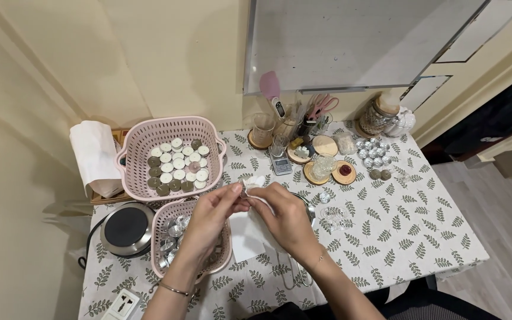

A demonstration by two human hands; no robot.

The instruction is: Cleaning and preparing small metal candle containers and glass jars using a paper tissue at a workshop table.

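Small clear cup (246, 191) pinched between my left hand (211, 216) and right hand (285, 219), fingers narrow; its axis too small to tell. White tissue (247, 234) under my right hand; small pink basket (160, 249) beneath my left.

Two bare forearms, no sleeves, thin metal bangle on left wrist (174, 289), fine chain bracelet on right wrist (320, 258)

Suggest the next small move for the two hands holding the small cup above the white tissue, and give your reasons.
Probably set the small metal cup into the upper pink basket. Both the left hand and the right hand pinch it over a white tissue, as if wiping it. The upper basket holds rows of filled tealights; the lower pink basket holds empty-looking metal cups.
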